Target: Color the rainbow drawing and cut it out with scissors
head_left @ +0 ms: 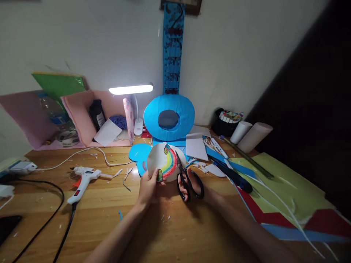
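Note:
A round white paper piece with a rainbow drawing [170, 160] is pinched at its lower left by my left hand [149, 184]. Coloured cloud shapes stand at both ends of the rainbow. Black-handled scissors [182, 170] are held by my right hand [192, 179], fingers through the loops. Their blades point up along the right side of the rainbow; whether they are cutting the paper I cannot tell. Just behind the paper lie blue paper cut-outs [139, 152]. Farther back stands a blue oval ring [152, 115] with a dark oval centre.
A white glue gun [85, 182] with a black cord lies on the left. A lit desk lamp [131, 89] stands behind, beside pink boxes [74, 120]. Paper scraps [216, 170], a dark-blue-handled tool [233, 175], paper rolls [255, 137] and coloured sheets [290, 179] lie at right.

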Demonstrator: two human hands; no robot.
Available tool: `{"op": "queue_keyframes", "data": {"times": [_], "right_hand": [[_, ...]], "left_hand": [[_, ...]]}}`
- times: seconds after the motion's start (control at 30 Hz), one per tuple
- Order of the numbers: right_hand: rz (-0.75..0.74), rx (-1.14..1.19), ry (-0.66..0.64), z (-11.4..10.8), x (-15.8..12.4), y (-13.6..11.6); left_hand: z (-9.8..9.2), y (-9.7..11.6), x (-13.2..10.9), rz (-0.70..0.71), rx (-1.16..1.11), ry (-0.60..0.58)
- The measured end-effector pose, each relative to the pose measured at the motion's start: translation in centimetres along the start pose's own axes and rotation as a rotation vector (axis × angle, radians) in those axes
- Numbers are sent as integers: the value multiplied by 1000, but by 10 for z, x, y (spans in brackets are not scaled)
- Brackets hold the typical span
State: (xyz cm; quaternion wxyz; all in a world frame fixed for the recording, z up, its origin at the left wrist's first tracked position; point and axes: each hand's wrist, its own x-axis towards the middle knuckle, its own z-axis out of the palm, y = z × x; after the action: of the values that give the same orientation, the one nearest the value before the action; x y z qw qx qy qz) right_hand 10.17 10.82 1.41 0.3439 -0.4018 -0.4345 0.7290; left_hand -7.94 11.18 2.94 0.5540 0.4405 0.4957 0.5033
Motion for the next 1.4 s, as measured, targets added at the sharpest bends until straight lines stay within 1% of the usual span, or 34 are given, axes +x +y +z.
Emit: {"op": "queue_keyframes", "data": {"times": [0.1, 0.2, 0.37, 0.47, 0.53, 0.7, 0.8, 0.9, 0.97, 1.03, 1.17, 1.23, 1.33, 1.4], "right_hand": [[-47, 8, -6, -4, 3, 4], [-106, 10, 2, -7, 0, 11], [-149, -84, -43, -11, -16, 8], [-170, -132, -57, -12, -19, 7], [-170, -113, -46, -13, -19, 11], [-116, -28, -31, -13, -19, 26], [-130, -9, -12, -11, -19, 26], [-109, 30, -48, -9, -18, 23], [-90, 53, -48, -8, -17, 23], [-110, 18, -21, -9, -17, 23], [-212, -118, 18, -9, -20, 25], [-222, -127, 48, -8, -21, 25], [-176, -66, 86, -5, -20, 24], [-124, 7, 73, -6, -17, 24]], "left_hand": [[-4, 11, -2, 3, 18, -5], [-3, 18, -6, -10, 22, -28], [0, 23, -10, -54, 6, -79], [0, 23, -12, -86, 4, -94], [0, 22, -13, -100, 2, -94], [2, 24, -18, -104, 0, -78], [1, 27, -18, -106, 4, -99], [-1, 28, -15, -118, -2, -124], [-3, 28, -14, -133, -11, -139], [-4, 28, -13, -149, -18, -153], [-4, 29, -14, -165, -32, -167], [-3, 29, -14, -169, -36, -170], [-2, 28, -14, -172, -41, -167], [-2, 27, -13, -177, -44, -162]]}}
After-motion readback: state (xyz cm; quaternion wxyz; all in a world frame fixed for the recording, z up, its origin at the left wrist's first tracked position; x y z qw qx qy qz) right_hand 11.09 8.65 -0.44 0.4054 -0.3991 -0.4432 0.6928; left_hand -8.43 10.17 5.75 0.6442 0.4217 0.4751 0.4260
